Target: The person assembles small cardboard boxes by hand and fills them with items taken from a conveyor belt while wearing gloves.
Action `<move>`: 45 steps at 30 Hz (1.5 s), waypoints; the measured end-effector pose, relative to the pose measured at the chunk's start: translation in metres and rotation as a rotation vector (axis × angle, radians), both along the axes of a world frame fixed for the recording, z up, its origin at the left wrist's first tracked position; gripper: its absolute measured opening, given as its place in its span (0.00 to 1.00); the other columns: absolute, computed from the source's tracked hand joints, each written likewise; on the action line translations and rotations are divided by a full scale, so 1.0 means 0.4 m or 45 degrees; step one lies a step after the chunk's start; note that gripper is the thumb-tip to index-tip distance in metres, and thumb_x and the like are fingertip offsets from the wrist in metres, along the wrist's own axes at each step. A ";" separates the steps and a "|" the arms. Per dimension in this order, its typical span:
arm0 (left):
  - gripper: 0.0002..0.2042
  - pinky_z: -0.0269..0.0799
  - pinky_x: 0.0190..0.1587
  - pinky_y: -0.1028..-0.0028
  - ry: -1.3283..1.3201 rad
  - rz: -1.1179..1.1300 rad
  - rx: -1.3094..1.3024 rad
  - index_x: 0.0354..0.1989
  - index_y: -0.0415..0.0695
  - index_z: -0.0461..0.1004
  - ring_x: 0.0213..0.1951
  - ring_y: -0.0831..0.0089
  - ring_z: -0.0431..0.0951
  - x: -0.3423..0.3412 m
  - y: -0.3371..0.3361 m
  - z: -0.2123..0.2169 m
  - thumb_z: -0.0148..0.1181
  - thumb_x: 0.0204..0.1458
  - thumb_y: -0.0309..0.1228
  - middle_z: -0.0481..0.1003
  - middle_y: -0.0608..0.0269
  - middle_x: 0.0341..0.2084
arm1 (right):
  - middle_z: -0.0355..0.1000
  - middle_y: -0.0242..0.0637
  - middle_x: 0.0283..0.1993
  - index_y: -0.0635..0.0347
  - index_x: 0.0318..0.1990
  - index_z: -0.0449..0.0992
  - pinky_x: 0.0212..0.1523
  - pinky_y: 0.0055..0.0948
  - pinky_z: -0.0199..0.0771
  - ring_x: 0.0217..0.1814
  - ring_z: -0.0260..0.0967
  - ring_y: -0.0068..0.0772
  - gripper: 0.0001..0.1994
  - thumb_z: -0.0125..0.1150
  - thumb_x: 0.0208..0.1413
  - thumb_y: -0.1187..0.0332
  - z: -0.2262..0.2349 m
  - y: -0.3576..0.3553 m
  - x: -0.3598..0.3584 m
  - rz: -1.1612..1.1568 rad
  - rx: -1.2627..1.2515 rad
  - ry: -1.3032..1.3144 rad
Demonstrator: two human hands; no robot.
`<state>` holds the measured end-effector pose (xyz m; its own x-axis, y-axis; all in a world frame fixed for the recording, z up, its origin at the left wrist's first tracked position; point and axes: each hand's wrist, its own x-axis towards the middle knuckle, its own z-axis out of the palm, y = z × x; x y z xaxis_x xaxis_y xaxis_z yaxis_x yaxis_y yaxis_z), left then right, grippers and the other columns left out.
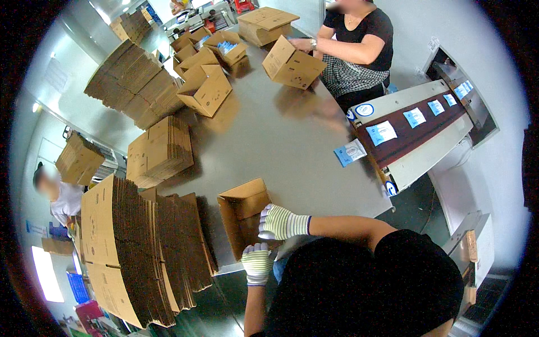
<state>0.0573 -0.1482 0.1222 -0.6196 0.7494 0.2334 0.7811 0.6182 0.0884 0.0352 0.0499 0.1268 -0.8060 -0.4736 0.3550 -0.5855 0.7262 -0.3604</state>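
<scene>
An open cardboard box (229, 224) stands at the near edge of the metal table in front of me, and I can see down into it. My left hand (256, 264), in a white glove with yellow-green stripes, closes on the box's near side. Across the right side of the same box reaches my right hand (282, 222), gloved alike, its fingers curled at the box's edge. The fingertips of both hands are partly hidden.
Tall stacks of flat cardboard (126, 250) rise on my left, with another stack (160, 151) beyond. Open boxes (206, 90) line the far left side. On the right, a conveyor (401, 151) carries blue-white packets (382, 132); one packet (350, 153) lies at its end. A co-worker handles a box (292, 64).
</scene>
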 end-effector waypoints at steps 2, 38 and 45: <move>0.15 0.66 0.34 0.64 -0.011 0.015 -0.016 0.23 0.47 0.65 0.26 0.63 0.70 0.002 0.003 0.005 0.60 0.41 0.45 0.67 0.62 0.20 | 0.72 0.33 0.29 0.53 0.28 0.77 0.42 0.36 0.64 0.37 0.69 0.34 0.14 0.53 0.50 0.54 -0.001 0.001 0.000 0.002 0.006 -0.009; 0.16 0.65 0.42 0.64 0.018 0.041 -0.064 0.24 0.46 0.67 0.29 0.62 0.71 0.003 0.013 0.006 0.59 0.42 0.46 0.68 0.62 0.20 | 0.71 0.30 0.26 0.52 0.27 0.77 0.40 0.35 0.63 0.36 0.67 0.33 0.13 0.52 0.50 0.55 0.009 0.003 0.001 -0.003 -0.004 0.029; 0.17 0.65 0.43 0.62 0.053 0.033 -0.026 0.25 0.45 0.68 0.30 0.61 0.72 0.003 0.016 -0.004 0.60 0.42 0.47 0.69 0.61 0.20 | 0.71 0.33 0.25 0.54 0.22 0.74 0.39 0.39 0.65 0.34 0.68 0.38 0.14 0.53 0.49 0.55 -0.016 0.001 -0.002 0.002 -0.071 0.068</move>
<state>0.0586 -0.1417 0.1207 -0.6289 0.7382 0.2442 0.7675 0.6396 0.0428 0.0344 0.0502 0.1203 -0.7845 -0.4534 0.4231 -0.6062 0.7047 -0.3686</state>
